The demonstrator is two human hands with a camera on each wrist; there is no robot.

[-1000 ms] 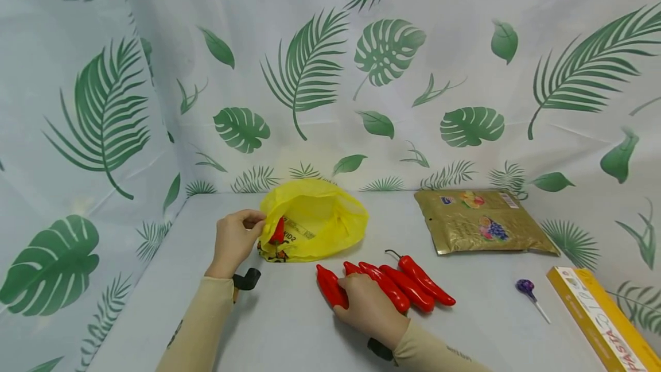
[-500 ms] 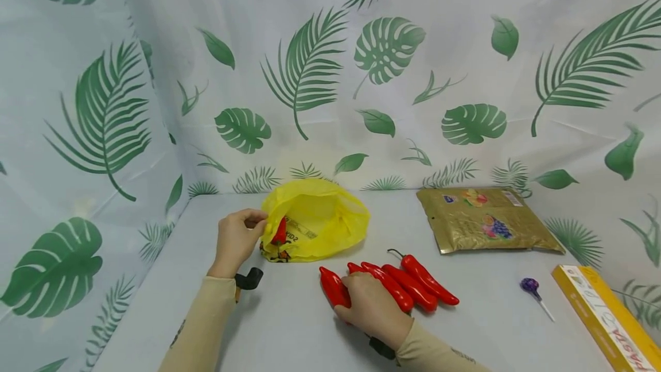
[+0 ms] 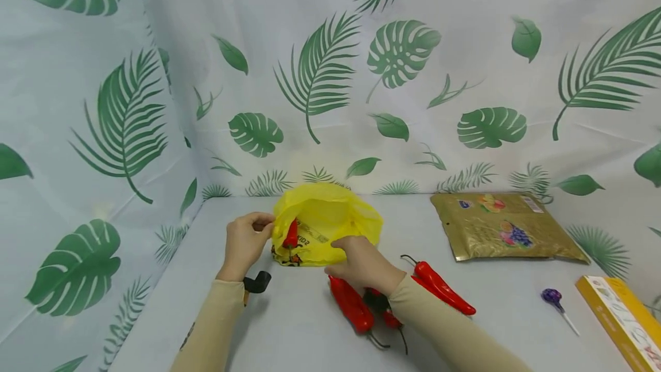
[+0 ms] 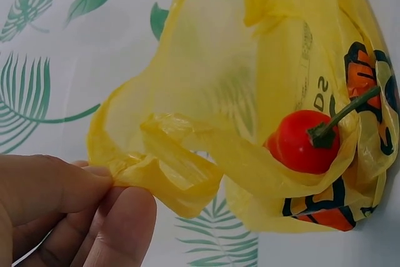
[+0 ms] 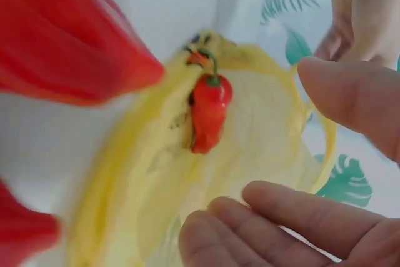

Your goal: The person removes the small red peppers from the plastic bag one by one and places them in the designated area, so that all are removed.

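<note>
My left hand (image 3: 246,245) pinches the left rim of a yellow plastic bag (image 4: 215,92) between thumb and fingers. The bag lies with its mouth spread, and one red chili pepper (image 4: 306,142) with a green stem is inside. My right hand (image 3: 361,266), fingers extended and apart, hovers before the bag's front edge and holds nothing. Below it on the table lies a red chili pepper (image 3: 352,305), tip toward the bag. Another chili pepper (image 3: 444,289) shows to the right of the right forearm; those between are mostly hidden by that wrist and sleeve.
At the back right lies a flat gold packet (image 3: 508,227) with fruit pictures. A purple lollipop (image 3: 552,297) and a yellow pasta box (image 3: 622,317) are at the far right. A leaf-print curtain (image 3: 330,165) hangs behind and left of the table.
My right hand has come up off the peppers and moved forward toward the bag, its fingers opening out. My left hand keeps its pinch on the rim. The head view has shifted slightly.
</note>
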